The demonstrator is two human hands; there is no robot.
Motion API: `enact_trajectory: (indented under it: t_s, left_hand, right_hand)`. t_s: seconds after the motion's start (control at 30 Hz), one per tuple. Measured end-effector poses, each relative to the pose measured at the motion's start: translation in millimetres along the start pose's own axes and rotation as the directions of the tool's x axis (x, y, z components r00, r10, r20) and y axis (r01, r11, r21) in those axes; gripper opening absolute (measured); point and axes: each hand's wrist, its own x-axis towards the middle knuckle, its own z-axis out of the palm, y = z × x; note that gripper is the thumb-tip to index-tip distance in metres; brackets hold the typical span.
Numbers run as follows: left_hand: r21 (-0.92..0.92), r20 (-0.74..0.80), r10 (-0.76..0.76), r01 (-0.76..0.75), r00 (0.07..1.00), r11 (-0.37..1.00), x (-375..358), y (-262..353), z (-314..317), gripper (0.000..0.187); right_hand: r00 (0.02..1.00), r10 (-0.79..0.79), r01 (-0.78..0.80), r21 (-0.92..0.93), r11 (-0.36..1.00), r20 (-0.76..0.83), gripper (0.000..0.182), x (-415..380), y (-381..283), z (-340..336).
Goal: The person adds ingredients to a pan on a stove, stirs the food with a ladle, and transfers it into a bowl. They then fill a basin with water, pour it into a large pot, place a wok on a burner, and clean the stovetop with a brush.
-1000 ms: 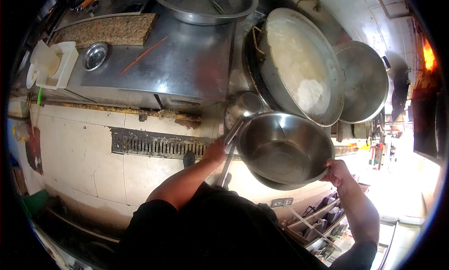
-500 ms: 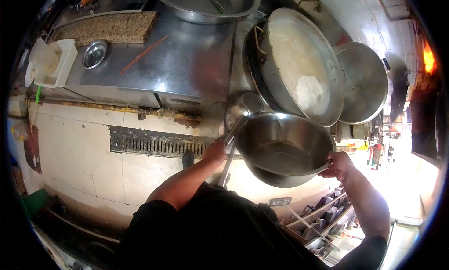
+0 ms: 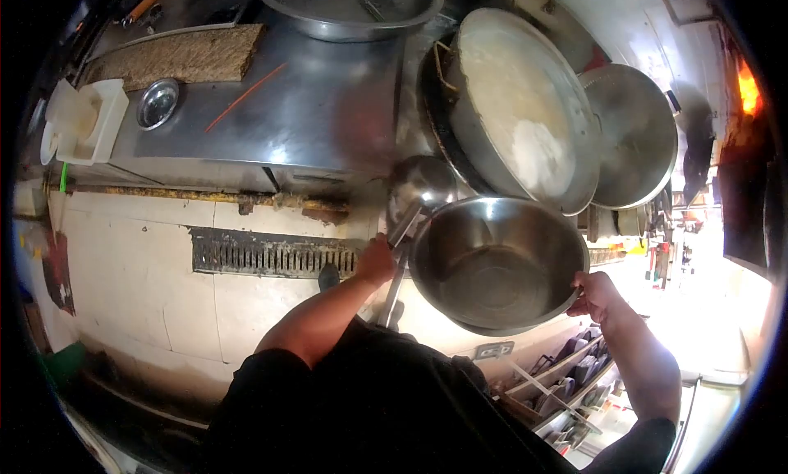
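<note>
A deep stainless steel basin point(image 3: 501, 265) is in front of me, its inside bare and facing up at me. My right hand point(image 3: 593, 297) grips its right rim, thumb over the edge. My left hand point(image 3: 376, 259) is closed round a flat metal handle point(image 3: 406, 223) beside the basin's left rim; I cannot tell which utensil it belongs to. Just beyond is a rounded metal bowl shape point(image 3: 421, 183), and a long thin metal bar point(image 3: 394, 292) runs down past my left hand. Behind the basin stands a large pot point(image 3: 521, 113) of cloudy whitish liquid with pale foam.
A large round metal lid or pan point(image 3: 630, 137) leans right of the pot. On the steel counter point(image 3: 320, 105) are a wide metal pan point(image 3: 353, 22), a small metal bowl point(image 3: 158, 104), a white plastic container point(image 3: 97, 121) and a thick board point(image 3: 172, 57). Flame point(image 3: 747, 88) shows at far right.
The basin has tipped so its opening faces me more fully, and less of its outer underside shows. Both hands keep their grips. The view has shifted slightly.
</note>
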Motion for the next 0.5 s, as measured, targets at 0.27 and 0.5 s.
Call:
enact_trajectory:
  t_s: [0.27,0.5]
  left_hand:
    - [0.005,-0.056,-0.06,0.06,0.997,0.998,5.8,11.5,-18.0,0.032]
    - [-0.282,-0.085,-0.249,0.217,0.965,0.935,-17.7,65.0,-87.7,0.028]
  right_hand:
    - [0.999,0.005,-0.003,0.058,0.998,-0.037,0.025,3.0,27.4,-12.0]
    - [1.0,-0.014,0.016,0.055,0.998,-0.028,0.025,-1.6,33.1,-16.9]
